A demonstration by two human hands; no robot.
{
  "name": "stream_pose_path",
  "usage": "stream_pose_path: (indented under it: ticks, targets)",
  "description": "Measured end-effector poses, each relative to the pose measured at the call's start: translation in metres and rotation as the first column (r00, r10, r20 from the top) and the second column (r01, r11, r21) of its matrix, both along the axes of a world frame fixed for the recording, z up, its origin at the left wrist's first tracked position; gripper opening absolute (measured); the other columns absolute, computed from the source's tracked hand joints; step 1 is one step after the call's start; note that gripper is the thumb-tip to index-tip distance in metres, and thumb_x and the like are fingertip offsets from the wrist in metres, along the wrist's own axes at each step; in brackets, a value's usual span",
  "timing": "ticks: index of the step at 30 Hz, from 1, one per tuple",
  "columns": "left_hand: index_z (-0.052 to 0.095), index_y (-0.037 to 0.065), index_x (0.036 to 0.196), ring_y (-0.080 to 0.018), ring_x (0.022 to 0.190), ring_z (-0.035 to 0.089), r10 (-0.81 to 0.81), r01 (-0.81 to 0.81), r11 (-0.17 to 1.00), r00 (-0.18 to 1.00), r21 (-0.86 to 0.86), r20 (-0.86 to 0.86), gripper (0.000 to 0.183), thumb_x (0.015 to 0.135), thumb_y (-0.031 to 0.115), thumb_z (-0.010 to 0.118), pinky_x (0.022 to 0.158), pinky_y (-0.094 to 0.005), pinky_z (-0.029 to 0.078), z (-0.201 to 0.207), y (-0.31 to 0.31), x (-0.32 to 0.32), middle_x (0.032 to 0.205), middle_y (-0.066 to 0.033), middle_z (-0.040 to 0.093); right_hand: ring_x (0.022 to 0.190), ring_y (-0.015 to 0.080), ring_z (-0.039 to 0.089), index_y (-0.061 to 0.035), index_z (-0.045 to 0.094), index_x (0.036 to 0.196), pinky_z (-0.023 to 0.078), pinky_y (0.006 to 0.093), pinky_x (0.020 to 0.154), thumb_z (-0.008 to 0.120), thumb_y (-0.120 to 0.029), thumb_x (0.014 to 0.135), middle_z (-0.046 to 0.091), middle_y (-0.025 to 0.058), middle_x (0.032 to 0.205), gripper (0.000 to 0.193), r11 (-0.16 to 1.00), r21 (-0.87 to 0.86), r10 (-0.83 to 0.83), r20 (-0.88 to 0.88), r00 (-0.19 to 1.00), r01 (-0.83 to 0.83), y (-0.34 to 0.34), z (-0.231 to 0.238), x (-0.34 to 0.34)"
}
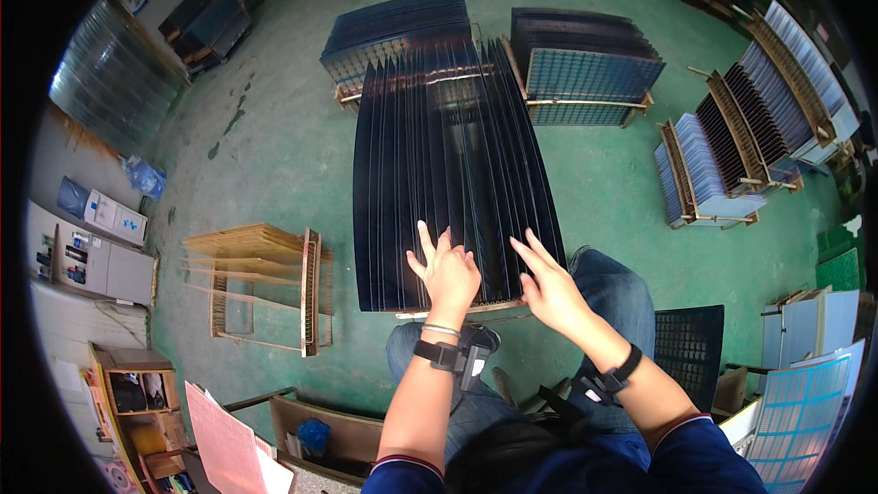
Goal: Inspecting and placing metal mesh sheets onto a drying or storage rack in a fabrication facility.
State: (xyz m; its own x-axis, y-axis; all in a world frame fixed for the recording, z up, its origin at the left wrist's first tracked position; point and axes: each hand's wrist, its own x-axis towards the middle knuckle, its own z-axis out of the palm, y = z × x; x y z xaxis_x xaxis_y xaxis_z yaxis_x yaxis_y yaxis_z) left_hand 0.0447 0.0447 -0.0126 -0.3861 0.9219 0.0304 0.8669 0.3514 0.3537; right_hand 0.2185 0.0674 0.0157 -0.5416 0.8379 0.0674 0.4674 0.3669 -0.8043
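Several thin dark sheets [393, 174] stand on edge, packed side by side in a slotted rack [498, 307] in front of my knees. My left hand [448, 276] is over their near ends, fingers spread apart. My right hand [551, 285] is farther right along the same near edge, its fingers stretched out and pointing up and left over the sheets. Neither hand shows anything gripped in it. Whether the fingertips press on the sheets' edges or hover just above them, I cannot tell. Each wrist wears a black strap with a small device.
Beyond stand two more racks of dark sheets, one at the back left [402, 27] and one at the back right [585, 73]. To the left is a wooden rack [311, 297] with amber sheets. Racks of pale and dark sheets [732, 137] line the right. A dark panel [692, 352] is beside my right leg.
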Motion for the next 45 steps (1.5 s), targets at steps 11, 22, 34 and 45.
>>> stream_pose_path:
  ticks: [11,22,34,45]
  targets:
    - [0.057,0.005,0.078,-0.0033,0.056,0.041,-0.047,-0.141,0.959,0.779,0.247,0.625,0.016,0.087,0.017,0.057,0.048,-0.0225,0.03,0.268,-0.107,-0.063,0.062,0.0062,0.046,0.073,0.0154,0.065,-0.0094,0.041,0.136,0.052,0.0271,0.066,0.045,0.004,0.087,0.034,0.0164,0.144,0.051,0.982,-0.176,-0.068,-0.028,0.997,0.062,-0.029,0.011,0.087]
    - [0.055,0.006,0.109,-0.0177,0.094,0.056,-0.332,-0.535,0.559,0.555,0.634,0.762,0.035,0.089,0.034,0.05,0.086,-0.034,0.043,0.265,-0.291,-0.12,0.104,-0.0055,0.06,0.103,0.0176,0.056,-0.0045,0.035,0.136,0.047,0.0327,0.086,0.05,-0.037,0.094,0.052,0.0059,0.122,0.055,0.501,-0.858,-0.383,-0.334,0.861,-0.11,-0.035,0.012,0.09]
    - [0.051,-0.007,0.119,-0.0238,0.101,0.061,-0.482,-0.611,0.687,0.02,0.392,0.876,0.058,0.095,0.045,0.043,0.085,-0.0333,0.049,0.195,-0.245,-0.133,0.114,-0.0186,0.06,0.072,-0.0007,0.054,-0.0094,0.048,0.123,0.041,0.0105,0.052,0.061,-0.011,0.087,0.058,-0.0038,0.089,0.038,0.73,-0.676,-0.553,-0.668,0.499,-0.096,-0.033,0.037,0.155]
    - [0.046,0.012,0.126,-0.0224,0.114,0.05,-0.587,-0.662,0.71,-0.37,0.239,0.72,0.035,0.093,0.018,0.054,0.103,-0.044,0.037,0.114,-0.136,0.022,0.125,-0.0062,0.051,0.105,0.0172,0.056,-0.0077,0.051,0.122,0.043,0.0352,0.095,0.061,-0.001,0.083,0.059,0.006,0.112,0.041,0.646,-0.583,-0.5,-0.811,0.305,-0.493,-0.089,0.04,0.119]
